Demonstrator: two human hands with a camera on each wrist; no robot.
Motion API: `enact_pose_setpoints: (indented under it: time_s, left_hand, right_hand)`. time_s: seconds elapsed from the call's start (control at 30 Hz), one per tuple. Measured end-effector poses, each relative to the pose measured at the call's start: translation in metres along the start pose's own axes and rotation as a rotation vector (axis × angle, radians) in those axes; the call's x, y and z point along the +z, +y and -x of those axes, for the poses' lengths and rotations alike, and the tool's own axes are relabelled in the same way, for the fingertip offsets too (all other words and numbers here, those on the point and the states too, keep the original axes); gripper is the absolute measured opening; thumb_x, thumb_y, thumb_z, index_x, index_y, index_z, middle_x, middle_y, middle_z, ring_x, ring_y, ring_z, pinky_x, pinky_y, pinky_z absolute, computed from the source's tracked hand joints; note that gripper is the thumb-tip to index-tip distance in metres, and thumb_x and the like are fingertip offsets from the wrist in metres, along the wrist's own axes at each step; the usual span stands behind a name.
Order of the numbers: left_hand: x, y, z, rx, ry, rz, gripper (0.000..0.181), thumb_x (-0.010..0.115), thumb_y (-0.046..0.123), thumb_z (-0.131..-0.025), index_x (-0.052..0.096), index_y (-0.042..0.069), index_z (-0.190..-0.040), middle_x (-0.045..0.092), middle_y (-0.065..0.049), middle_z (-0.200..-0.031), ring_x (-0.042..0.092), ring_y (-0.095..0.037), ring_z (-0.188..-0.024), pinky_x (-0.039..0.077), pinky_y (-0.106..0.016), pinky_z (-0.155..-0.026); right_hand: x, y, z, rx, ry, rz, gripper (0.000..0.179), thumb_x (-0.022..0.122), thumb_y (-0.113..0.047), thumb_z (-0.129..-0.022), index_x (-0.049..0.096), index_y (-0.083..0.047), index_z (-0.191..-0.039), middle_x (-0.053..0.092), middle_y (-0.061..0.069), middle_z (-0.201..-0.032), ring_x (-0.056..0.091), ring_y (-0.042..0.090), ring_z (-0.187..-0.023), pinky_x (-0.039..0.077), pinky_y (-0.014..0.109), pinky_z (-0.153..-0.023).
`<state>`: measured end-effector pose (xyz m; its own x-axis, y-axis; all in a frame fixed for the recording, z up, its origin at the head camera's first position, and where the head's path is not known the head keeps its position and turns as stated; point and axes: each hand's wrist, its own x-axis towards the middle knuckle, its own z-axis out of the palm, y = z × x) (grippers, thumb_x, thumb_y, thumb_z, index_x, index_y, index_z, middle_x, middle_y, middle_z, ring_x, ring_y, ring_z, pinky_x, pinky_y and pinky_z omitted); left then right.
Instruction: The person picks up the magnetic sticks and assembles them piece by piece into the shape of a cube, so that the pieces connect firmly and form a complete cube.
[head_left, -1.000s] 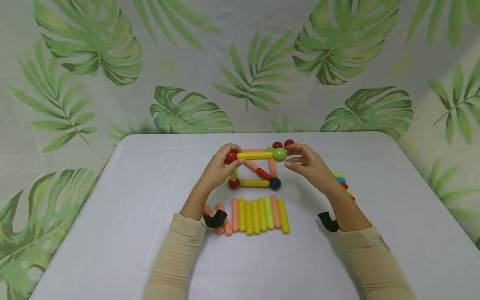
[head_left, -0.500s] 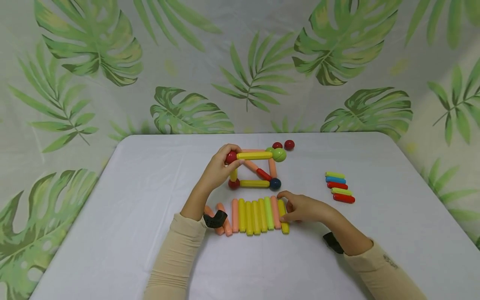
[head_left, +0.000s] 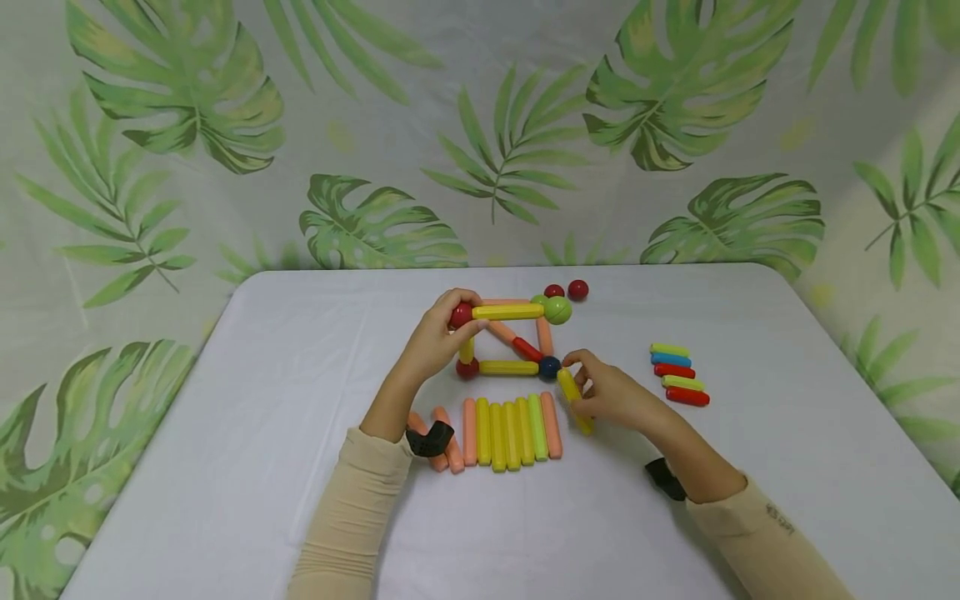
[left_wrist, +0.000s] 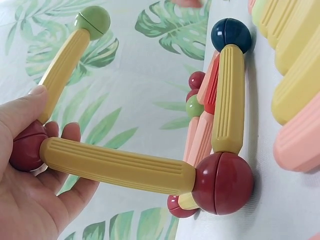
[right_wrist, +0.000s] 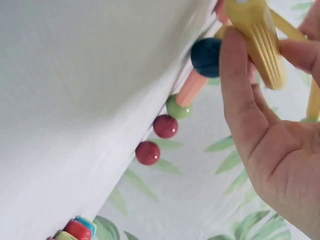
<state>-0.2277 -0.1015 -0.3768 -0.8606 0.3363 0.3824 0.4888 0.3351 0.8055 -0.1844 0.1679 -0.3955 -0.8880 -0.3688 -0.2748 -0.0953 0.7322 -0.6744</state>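
Note:
My left hand (head_left: 442,333) grips the upper red ball (left_wrist: 29,146) of a ball-and-stick frame. From that ball a yellow stick (left_wrist: 117,165) runs down to a lower red ball (left_wrist: 223,183), and another yellow stick (head_left: 508,312) reaches across to a light green ball (head_left: 557,310). A dark blue ball (head_left: 550,367) forms the frame's near right corner, joined to the lower red ball by a yellow stick (left_wrist: 230,100). Right beside the blue ball, my right hand (head_left: 615,396) pinches a loose yellow stick (right_wrist: 259,42) between thumb and fingers, tilted.
A row of yellow, green and pink sticks (head_left: 513,435) lies in front of the frame, with pink sticks (head_left: 448,442) left of it by my left wrist. Several short coloured sticks (head_left: 678,373) lie at the right. Two red balls (head_left: 577,290) sit behind the frame.
My right hand has come down from near the green ball, picked the rightmost yellow stick out of the row and lifted it toward the blue ball. The left hand has stayed in place.

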Motion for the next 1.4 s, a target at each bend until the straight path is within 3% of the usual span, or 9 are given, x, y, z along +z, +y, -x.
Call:
enact_pose_setpoints:
  time_s: [0.17, 0.37, 0.53, 0.77, 0.97, 1.17, 1.27, 1.4]
  left_hand:
    - [0.0, 0.0, 0.0, 0.004, -0.002, 0.005, 0.026, 0.061, 0.016, -0.087, 0.051, 0.005, -0.108, 0.049, -0.009, -0.109, 0.05, -0.019, -0.086, 0.047, -0.028, -0.069]
    - [0.001, 0.0, 0.001, 0.014, -0.005, 0.007, 0.026, 0.061, 0.016, -0.087, 0.051, 0.006, -0.108, 0.049, -0.009, -0.108, 0.05, -0.019, -0.086, 0.046, -0.028, -0.068]
    - [0.001, 0.003, 0.001, 0.003, -0.012, 0.016, 0.028, 0.061, 0.014, -0.086, 0.049, 0.005, -0.11, 0.048, -0.01, -0.11, 0.05, -0.02, -0.086, 0.046, -0.026, -0.068]
    - [-0.013, 0.033, 0.007, -0.044, -0.069, 0.114, 0.038, 0.056, 0.005, -0.088, 0.035, -0.007, -0.118, 0.043, -0.021, -0.115, 0.045, -0.027, -0.1, 0.041, -0.037, -0.083]
    - [-0.025, 0.035, 0.01, -0.082, -0.084, 0.109, 0.039, 0.06, 0.006, -0.086, 0.041, -0.007, -0.117, 0.044, -0.019, -0.117, 0.046, -0.028, -0.104, 0.041, -0.038, -0.087]
    - [-0.029, 0.031, 0.011, -0.086, -0.099, 0.136, 0.035, 0.062, 0.006, -0.085, 0.046, -0.003, -0.115, 0.047, -0.013, -0.114, 0.05, -0.027, -0.098, 0.042, -0.038, -0.086]
    - [-0.027, 0.031, 0.01, -0.075, -0.106, 0.133, 0.035, 0.061, 0.006, -0.085, 0.046, -0.004, -0.116, 0.047, -0.013, -0.113, 0.05, -0.028, -0.098, 0.042, -0.037, -0.087]
    - [-0.027, 0.033, 0.01, -0.075, -0.107, 0.116, 0.036, 0.062, 0.007, -0.085, 0.047, -0.003, -0.116, 0.048, -0.013, -0.114, 0.049, -0.027, -0.099, 0.042, -0.037, -0.087]
  right_hand:
    - [-0.015, -0.004, -0.01, -0.091, 0.138, -0.083, 0.041, 0.06, -0.01, -0.083, 0.046, -0.003, -0.121, 0.05, 0.012, -0.104, 0.051, 0.029, -0.096, 0.049, 0.036, -0.077]
    - [-0.02, -0.011, -0.02, -0.162, 0.235, -0.176, 0.038, 0.062, -0.013, -0.084, 0.047, -0.005, -0.119, 0.05, 0.013, -0.107, 0.05, 0.031, -0.101, 0.047, 0.04, -0.081]
    - [-0.018, -0.01, -0.026, -0.225, 0.274, -0.216, 0.036, 0.063, -0.014, -0.085, 0.049, -0.006, -0.117, 0.051, 0.013, -0.108, 0.051, 0.03, -0.101, 0.047, 0.041, -0.081]
    - [-0.016, -0.005, -0.032, -0.255, 0.288, -0.216, 0.034, 0.062, -0.013, -0.086, 0.048, -0.005, -0.116, 0.051, 0.013, -0.108, 0.051, 0.03, -0.103, 0.045, 0.041, -0.084]
    - [-0.013, -0.005, -0.032, -0.295, 0.26, -0.256, 0.044, 0.064, -0.012, -0.084, 0.042, -0.01, -0.123, 0.051, 0.012, -0.11, 0.051, 0.029, -0.103, 0.046, 0.04, -0.084]
    - [-0.012, -0.006, -0.029, -0.482, 0.378, -0.181, 0.06, 0.062, -0.006, -0.084, 0.029, -0.018, -0.133, 0.046, 0.014, -0.118, 0.053, 0.029, -0.101, 0.046, 0.039, -0.084]
    - [-0.012, -0.005, -0.028, -0.493, 0.426, -0.12, 0.055, 0.06, -0.006, -0.085, 0.032, -0.018, -0.131, 0.047, 0.011, -0.118, 0.053, 0.026, -0.102, 0.046, 0.037, -0.084]
    - [-0.014, -0.014, -0.02, -0.486, 0.422, -0.11, 0.055, 0.059, -0.003, -0.085, 0.031, -0.013, -0.132, 0.046, 0.015, -0.119, 0.053, 0.03, -0.103, 0.045, 0.041, -0.084]
